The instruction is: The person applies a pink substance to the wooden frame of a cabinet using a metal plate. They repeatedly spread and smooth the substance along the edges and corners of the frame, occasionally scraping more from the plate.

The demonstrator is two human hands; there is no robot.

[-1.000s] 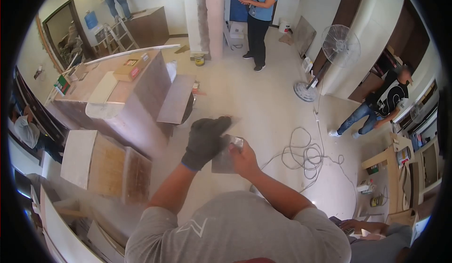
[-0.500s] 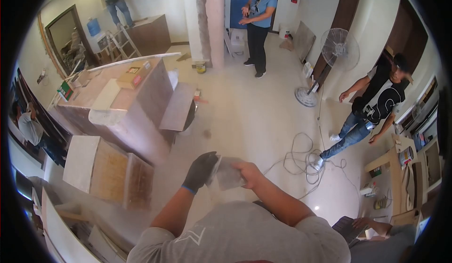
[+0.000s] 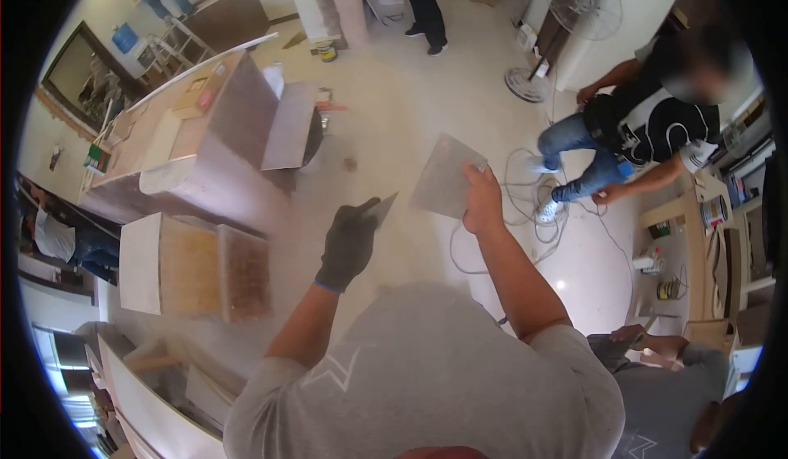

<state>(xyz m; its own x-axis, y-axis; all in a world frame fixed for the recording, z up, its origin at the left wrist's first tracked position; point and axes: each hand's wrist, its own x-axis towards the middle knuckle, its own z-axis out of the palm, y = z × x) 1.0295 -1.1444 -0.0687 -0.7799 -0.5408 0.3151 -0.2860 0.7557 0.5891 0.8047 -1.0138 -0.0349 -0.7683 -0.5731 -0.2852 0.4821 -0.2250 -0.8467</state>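
Observation:
My left hand point(image 3: 348, 245), in a dark glove with a blue cuff, is closed on a small thin scraper blade point(image 3: 382, 208); a grey pointed corner of it sticks out toward the right. My bare right hand point(image 3: 482, 198) grips a flat, square grey plate point(image 3: 447, 176) by its right edge, thumb on the upper face. The plate is tilted and apart from the blade. Both hands are held out in front of my chest above the pale floor. How the blade's other end looks is hidden by the glove.
A dusty pinkish counter point(image 3: 222, 147) and wooden cabinets point(image 3: 189, 266) stand at left. At right, a person in a black vest point(image 3: 648, 122) bends near a coiled cable point(image 3: 533, 213). A pedestal fan point(image 3: 583, 3) stands behind. Another person point(image 3: 673, 369) is close at lower right.
My hands have moved apart; the plate, earlier beside the blade, is now raised forward and to the right. My view has tilted down. The person in the vest has come closer and bent down.

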